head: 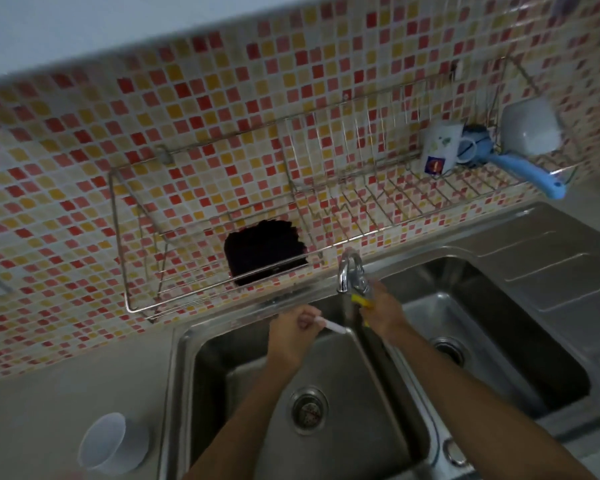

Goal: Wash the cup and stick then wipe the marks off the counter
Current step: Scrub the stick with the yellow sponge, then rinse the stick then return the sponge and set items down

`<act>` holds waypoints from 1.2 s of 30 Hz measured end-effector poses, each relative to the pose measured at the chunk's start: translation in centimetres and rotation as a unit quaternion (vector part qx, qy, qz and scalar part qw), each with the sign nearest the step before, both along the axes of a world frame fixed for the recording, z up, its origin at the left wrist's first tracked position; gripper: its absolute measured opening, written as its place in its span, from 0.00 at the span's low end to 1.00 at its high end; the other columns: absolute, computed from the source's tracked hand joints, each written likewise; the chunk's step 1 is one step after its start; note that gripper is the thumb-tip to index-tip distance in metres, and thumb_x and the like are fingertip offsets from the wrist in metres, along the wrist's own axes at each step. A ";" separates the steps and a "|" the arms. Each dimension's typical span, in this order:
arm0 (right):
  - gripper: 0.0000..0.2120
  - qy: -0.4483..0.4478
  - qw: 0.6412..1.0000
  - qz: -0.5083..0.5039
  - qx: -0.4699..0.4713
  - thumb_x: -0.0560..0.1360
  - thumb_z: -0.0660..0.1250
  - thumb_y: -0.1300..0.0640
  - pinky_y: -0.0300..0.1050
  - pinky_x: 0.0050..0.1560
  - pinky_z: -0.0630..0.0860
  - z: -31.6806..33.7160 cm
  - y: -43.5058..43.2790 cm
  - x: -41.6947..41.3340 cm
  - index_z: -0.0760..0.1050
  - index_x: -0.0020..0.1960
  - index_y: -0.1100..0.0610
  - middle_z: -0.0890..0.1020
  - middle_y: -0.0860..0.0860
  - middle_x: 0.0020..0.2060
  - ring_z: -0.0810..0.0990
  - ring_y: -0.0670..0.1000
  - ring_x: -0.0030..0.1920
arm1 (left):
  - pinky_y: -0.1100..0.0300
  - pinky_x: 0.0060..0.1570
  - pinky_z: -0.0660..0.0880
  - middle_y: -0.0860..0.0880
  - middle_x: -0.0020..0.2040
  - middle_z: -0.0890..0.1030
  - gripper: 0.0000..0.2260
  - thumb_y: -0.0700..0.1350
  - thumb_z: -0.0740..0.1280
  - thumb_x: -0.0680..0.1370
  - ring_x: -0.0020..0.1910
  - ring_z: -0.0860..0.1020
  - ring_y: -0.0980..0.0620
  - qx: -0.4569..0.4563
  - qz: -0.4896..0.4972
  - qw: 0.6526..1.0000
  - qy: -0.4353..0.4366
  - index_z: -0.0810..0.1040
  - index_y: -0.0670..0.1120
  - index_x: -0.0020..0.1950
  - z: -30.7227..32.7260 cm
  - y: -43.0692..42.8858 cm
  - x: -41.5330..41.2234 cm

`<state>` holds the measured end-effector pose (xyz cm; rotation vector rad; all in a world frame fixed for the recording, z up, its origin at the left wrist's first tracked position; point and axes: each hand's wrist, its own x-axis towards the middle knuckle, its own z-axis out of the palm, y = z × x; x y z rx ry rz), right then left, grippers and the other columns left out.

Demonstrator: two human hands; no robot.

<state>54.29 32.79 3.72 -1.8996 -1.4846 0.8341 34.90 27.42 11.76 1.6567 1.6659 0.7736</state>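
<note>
My left hand grips a thin white stick over the left basin of the steel sink, its tip pointing right toward the chrome tap. My right hand reaches up to the tap's base and holds a yellow sponge against it. A clear plastic cup lies tilted on the grey counter at the lower left, away from both hands.
A wire dish rack hangs on the mosaic tile wall, with a white mug and a blue-handled scoop at its right end. A dark hole gapes in the tiles. The right basin and drainboard lie to the right.
</note>
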 end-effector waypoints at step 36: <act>0.10 0.437 0.889 -0.023 -0.139 0.72 0.71 0.60 0.49 0.36 0.74 -4.6 -3.8 0.2 0.72 0.50 0.56 0.81 0.58 0.40 0.78 0.56 0.37 | 0.75 0.45 0.75 0.55 0.45 0.85 0.07 0.41 0.72 0.74 0.43 0.81 0.64 0.037 0.029 0.999 0.006 0.84 0.47 0.51 -1.7 2.0 4.9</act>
